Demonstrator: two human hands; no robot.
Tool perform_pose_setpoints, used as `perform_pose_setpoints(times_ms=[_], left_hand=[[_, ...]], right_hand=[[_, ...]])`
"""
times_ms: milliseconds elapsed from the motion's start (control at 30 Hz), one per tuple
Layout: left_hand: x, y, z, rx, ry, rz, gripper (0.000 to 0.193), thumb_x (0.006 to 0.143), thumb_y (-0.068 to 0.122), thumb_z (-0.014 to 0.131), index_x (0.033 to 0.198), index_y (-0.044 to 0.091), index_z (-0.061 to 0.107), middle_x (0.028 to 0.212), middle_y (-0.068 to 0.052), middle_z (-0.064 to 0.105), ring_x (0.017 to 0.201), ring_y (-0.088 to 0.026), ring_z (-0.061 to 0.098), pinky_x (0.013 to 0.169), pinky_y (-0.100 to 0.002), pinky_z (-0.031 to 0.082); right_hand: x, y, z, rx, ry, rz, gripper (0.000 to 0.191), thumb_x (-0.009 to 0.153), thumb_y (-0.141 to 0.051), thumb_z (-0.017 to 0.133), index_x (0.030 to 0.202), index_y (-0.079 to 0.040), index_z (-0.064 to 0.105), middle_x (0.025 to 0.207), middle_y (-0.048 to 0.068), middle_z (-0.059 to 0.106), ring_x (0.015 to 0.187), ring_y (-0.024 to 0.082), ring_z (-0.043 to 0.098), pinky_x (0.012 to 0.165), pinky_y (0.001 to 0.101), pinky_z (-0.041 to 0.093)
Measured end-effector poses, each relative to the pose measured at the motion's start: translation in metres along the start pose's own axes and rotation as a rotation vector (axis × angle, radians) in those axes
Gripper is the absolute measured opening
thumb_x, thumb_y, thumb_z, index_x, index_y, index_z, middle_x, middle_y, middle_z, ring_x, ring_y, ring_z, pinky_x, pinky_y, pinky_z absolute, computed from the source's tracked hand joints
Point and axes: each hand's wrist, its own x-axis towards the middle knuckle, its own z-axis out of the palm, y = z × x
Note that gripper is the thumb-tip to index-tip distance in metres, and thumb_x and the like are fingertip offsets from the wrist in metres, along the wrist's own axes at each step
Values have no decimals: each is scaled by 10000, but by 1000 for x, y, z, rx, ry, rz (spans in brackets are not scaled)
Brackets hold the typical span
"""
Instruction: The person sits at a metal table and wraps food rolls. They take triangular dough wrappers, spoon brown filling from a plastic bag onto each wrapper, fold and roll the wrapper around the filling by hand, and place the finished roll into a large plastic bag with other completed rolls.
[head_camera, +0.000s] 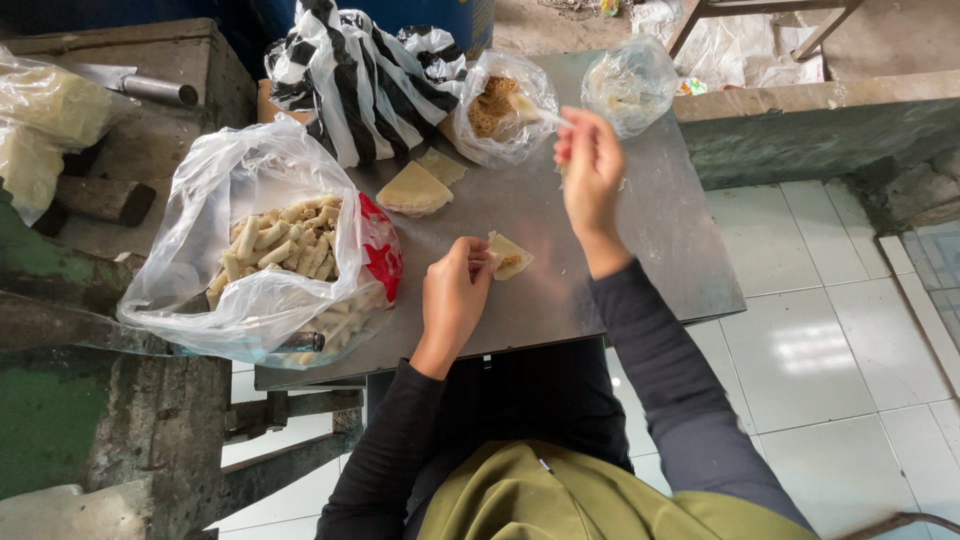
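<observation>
The left hand (452, 298), low centre of the frame, pinched a folded wrapper (509, 255) against the steel table (650, 250), fingertips closed on its left edge. The wrapper looked thin, soft and light, likely to tear or spring open, so it seemed best held at the folded edge with a gentle grip. The right hand (590, 170), higher and right of centre, was lifted just above and beyond the wrapper, fingers pinched on a small spoon (540, 112) with filling. Left of centre sat a bag of rolls (285, 245); a wrapper stack (412, 190) lay beyond, then a filling bag (500, 110) at upper centre
</observation>
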Motion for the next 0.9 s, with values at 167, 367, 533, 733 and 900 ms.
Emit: perform_pose_setpoints(times_ms=[167,367,533,733,900], left_hand=[[-1,1,0,199,-43,57,100,868,125,747,934,83,684,877,-64,747,801,-256,733,677,-375,522],[4,-9,-5,353,-18,353,27,863,137,719,871,140,693,908,-2,745,857,-225,691,814,-387,426],[5,-17,-8,459,-74,449,116,802,143,734,909,128,691,957,1,754,866,-215,685,839,-423,403],[4,-19,-10,496,-99,472,34,876,161,675,900,140,662,966,-6,746,868,-207,683,853,-407,405],[4,-21,-8,478,-72,503,37,895,166,656,916,136,658,953,-10,735,860,-209,680,842,-404,401]], right_hand=[[22,-15,26,-622,-272,-328,368,1068,-209,655,1381,-20,610,1090,151,563,875,225,599,741,305,538],[-83,-53,0,-828,-333,-25,187,889,-124,760,1047,-52,690,1026,117,634,910,322,664,761,422,528],[-118,-42,-1,-949,-285,65,118,882,-109,743,970,-52,688,1006,118,637,891,345,661,767,450,516],[-126,-36,6,-771,-264,150,105,957,-72,687,1041,-32,636,993,89,698,843,285,702,775,405,543],[-132,-41,16,-608,-296,-5,236,907,27,692,1136,-1,639,1062,117,698,878,283,705,780,382,561]])
